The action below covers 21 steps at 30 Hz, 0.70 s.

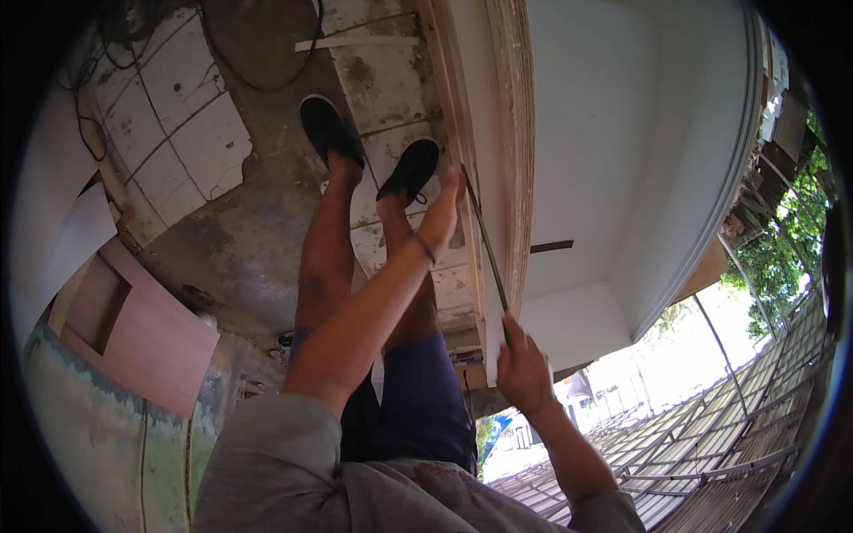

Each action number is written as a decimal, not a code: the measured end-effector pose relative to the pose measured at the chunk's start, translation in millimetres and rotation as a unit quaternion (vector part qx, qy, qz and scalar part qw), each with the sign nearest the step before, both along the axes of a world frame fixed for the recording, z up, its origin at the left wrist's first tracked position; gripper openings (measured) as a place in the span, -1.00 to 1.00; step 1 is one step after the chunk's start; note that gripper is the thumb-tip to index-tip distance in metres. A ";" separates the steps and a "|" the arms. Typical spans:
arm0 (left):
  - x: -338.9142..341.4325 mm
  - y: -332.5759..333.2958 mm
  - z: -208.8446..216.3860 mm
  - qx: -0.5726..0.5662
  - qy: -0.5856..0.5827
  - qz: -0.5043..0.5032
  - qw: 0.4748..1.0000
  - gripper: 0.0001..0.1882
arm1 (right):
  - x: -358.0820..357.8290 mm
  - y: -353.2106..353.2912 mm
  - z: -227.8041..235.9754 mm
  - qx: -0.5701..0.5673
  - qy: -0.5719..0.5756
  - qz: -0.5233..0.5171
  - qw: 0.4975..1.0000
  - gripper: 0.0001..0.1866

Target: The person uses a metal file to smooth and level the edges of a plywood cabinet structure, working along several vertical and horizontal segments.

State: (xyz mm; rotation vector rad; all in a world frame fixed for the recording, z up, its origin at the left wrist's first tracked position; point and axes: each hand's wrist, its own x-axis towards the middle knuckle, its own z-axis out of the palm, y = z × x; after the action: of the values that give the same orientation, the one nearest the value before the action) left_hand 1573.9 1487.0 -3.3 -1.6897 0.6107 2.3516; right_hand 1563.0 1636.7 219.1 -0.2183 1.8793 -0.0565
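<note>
A long, thin, dark file [489,244] slants along the wooden edge of a pale panel piece [517,133]. My right hand [524,371] is wrapped round its near end, where a bit of greenish handle shows. At the far end of the file is my left hand [442,218], its fingers pressed together at the tip; part of their grip is hidden. A dark band circles my left wrist. Beside my left hand runs a light wooden strip [455,107] with a raw edge.
Below are my dark shoes [329,129] on a worn, partly tiled floor [200,133]. A black cable [258,87] and a thin wood strip [360,42] lie there. Pinkish boards [164,333] lean at the left. A dark flat strip [553,246] rests on the pale panel.
</note>
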 end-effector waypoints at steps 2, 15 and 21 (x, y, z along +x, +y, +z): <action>-12.9 -8.4 60.9 0.000 -0.020 0.076 0.997 -0.43 | -2.0 7.9 28.9 0.004 -0.007 -0.001 1.000 -0.46; 2.0 2.1 -43.7 0.080 0.027 -0.088 0.993 -0.13 | 16.4 6.6 -57.8 -0.011 0.034 0.032 0.999 -0.50; -5.5 -15.4 21.2 -0.001 0.079 -0.082 0.994 -0.08 | -4.8 -27.3 22.9 -0.105 0.067 -0.014 0.992 -0.43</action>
State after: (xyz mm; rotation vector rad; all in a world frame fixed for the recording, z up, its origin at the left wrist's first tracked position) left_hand 1568.4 1471.6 17.9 -1.4046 0.7484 2.3819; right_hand 1558.3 1609.4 241.9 -0.3465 2.0109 -0.2648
